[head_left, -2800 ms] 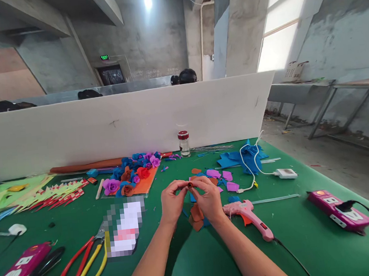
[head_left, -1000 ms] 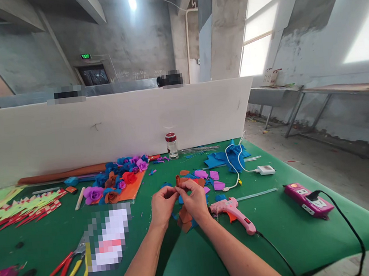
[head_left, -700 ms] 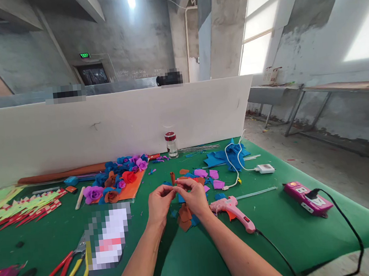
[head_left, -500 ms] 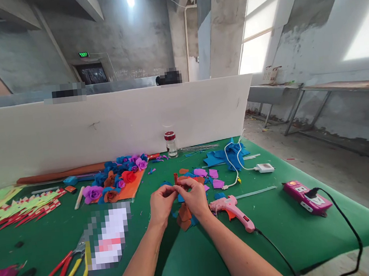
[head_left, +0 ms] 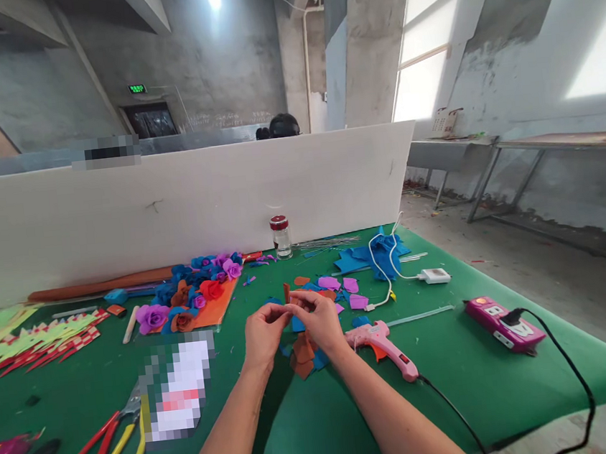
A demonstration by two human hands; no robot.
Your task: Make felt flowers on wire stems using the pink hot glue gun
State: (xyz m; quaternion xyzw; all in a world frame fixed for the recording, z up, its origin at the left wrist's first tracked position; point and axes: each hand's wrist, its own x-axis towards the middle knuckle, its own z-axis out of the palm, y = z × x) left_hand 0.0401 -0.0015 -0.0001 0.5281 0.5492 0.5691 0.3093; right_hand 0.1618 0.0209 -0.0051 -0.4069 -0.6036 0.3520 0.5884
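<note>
My left hand [head_left: 265,336] and my right hand [head_left: 319,320] meet over the green table, thumbs and fingertips pinched together. Between them stands a small brown paper roll [head_left: 287,293], its top poking up above the fingers and its lower end hidden. Around and under my hands lie loose cut paper petals in brown [head_left: 302,360], blue and purple [head_left: 358,301]. A pink hot glue gun [head_left: 383,345] rests just right of my right wrist, a clear glue stick [head_left: 421,316] sticking out of its rear.
Finished paper flowers [head_left: 191,296] are heaped at the back left. Pliers with red and yellow handles [head_left: 109,442] lie front left. A lidded glass jar [head_left: 281,238] stands by the white partition [head_left: 197,202]. On the right are a purple power strip [head_left: 502,325] and a white charger [head_left: 434,276].
The top of the brown paper roll has turned and shifted slightly left, and looks narrower. Both hands stay nearly in place, still pinched together.
</note>
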